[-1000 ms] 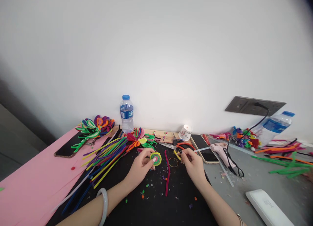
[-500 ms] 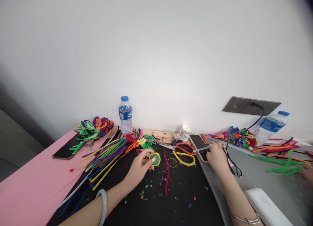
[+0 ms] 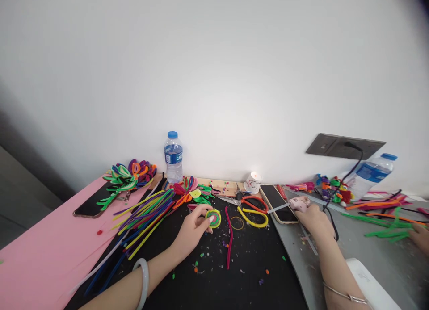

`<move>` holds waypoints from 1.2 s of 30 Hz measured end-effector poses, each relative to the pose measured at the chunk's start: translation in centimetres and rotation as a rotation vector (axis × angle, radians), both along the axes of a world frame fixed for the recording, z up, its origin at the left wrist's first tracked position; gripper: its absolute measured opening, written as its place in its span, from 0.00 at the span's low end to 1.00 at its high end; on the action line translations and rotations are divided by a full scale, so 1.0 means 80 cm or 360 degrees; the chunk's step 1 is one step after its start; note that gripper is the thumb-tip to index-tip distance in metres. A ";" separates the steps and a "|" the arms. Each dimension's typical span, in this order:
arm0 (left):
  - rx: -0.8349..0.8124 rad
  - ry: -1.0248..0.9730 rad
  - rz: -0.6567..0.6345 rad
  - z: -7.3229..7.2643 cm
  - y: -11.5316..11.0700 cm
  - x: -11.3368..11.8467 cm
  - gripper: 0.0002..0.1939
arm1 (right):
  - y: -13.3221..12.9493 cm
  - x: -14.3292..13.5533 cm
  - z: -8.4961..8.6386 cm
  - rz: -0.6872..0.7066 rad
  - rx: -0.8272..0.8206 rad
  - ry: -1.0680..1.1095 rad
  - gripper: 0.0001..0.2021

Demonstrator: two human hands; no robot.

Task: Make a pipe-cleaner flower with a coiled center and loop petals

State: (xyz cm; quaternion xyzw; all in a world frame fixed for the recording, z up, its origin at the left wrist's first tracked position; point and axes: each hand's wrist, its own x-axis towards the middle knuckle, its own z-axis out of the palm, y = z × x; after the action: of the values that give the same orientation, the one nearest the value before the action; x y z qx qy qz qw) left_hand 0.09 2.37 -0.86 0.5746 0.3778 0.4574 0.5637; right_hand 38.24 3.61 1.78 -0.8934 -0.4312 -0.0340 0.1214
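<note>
Glue gun (image 3: 299, 203) partly behind right hand (image 3: 314, 221)

A craft workspace set along a plain white wall (image 3: 214, 86): the bench (image 3: 398, 270) carries bundled pipe cleaners (image 3: 147, 219), scissors (image 3: 232, 201) and scattered colorful scraps (image 3: 196, 270), with a pale pink hot glue gun (image 3: 299, 203) below a wall socket (image 3: 330, 144) and its plugged-in cord (image 3: 355, 165). A second person's hand (image 3: 421, 236), far right, marks the bench as shared; whether studio, classroom or home cannot be told.
</note>
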 end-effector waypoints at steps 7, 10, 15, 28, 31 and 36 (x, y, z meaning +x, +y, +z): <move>0.0003 -0.0005 0.0039 -0.003 0.001 0.001 0.13 | -0.004 -0.040 0.018 0.0045 0.0097 0.0056 0.22; -0.0020 -0.0051 0.0049 -0.002 0.002 0.000 0.13 | -0.007 -0.073 0.024 0.0386 0.0485 0.0256 0.19; -0.0174 -0.0133 -0.0004 0.008 0.001 -0.001 0.13 | -0.023 -0.143 0.013 0.0957 0.0493 0.1532 0.21; -0.0440 -0.0502 -0.0122 0.014 -0.004 -0.001 0.12 | -0.044 -0.195 -0.011 0.1119 0.0119 0.2238 0.15; -0.0457 -0.0510 -0.0130 0.014 -0.005 0.000 0.11 | -0.044 -0.195 -0.007 0.1105 0.0078 0.2204 0.15; -0.0470 -0.0530 -0.0143 0.014 -0.005 0.000 0.10 | -0.045 -0.199 -0.001 0.1111 0.0045 0.2186 0.14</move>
State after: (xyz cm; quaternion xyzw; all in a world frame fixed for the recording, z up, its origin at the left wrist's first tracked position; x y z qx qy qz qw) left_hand 0.10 2.00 0.25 0.4186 0.3163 0.4601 0.7162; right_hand 22.30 0.00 1.70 -0.5246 -0.5155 0.5631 0.3769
